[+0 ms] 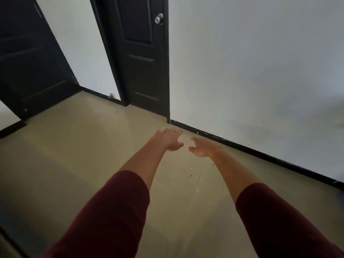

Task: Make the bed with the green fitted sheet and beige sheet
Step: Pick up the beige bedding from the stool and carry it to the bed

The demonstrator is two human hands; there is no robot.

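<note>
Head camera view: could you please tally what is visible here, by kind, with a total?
Hands: 2, left hand, right hand, both empty
Dark doors: 2
Round door knobs: 1
Total: 5
No bed or sheets in view.

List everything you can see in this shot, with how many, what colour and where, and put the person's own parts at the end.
Door: one, black, panelled, shut, centre back.
Door knob: one, silver, on that door's right edge.
Second door: one, black, far left, standing open.
Door stopper: one, pale, low on the wall between the doors.
Wall: white, right and back.
Skirting board: black, along the wall's foot.
Floor: beige, a few small specks near the centre.
Sleeves: two, maroon, bottom.
Rings: two, thin, one on each hand.
Left hand: open, held out, holds nothing.
Right hand: open, held out, holds nothing.
</note>
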